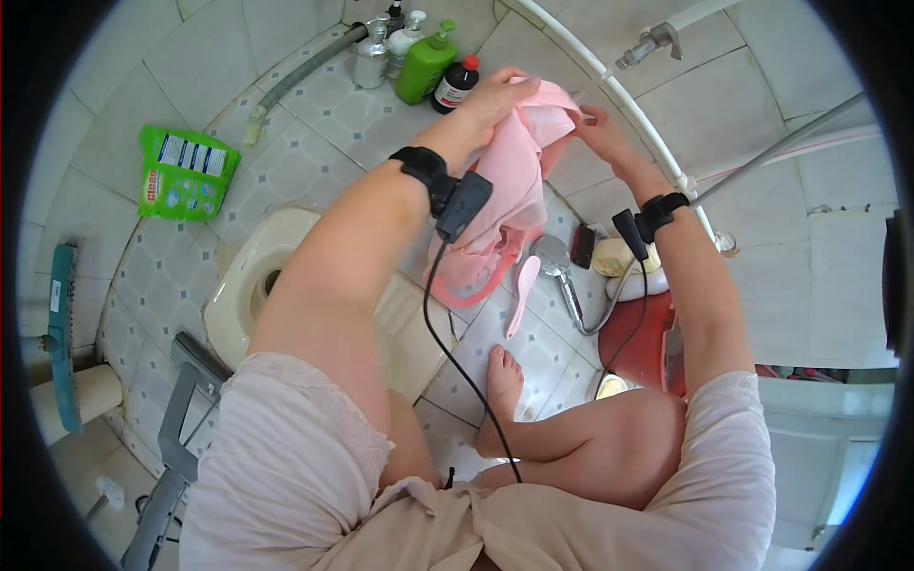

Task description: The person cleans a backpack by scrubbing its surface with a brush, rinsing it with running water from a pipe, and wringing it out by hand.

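Note:
Both my hands hold up a pink cloth garment [511, 176] by its upper edge. My left hand [502, 98] is closed on its upper left corner, with the fingertips bent over the fabric. My right hand [604, 131] pinches the cloth at its upper right side. The lower part of the cloth hangs over a pink basin [464, 300] on the tiled floor, and most of the basin is hidden beneath it. Just right of the basin lies a pink brush or scoop [524, 288] with a long handle. Black straps with small devices sit on both wrists.
Pump bottles, including a green one [425, 68], and a dark bottle [455, 88] stand behind. A squat toilet [228, 305] and green bag [187, 174] are left; a shower head [552, 255], red bucket [640, 344] and white pipe [624, 95] are right.

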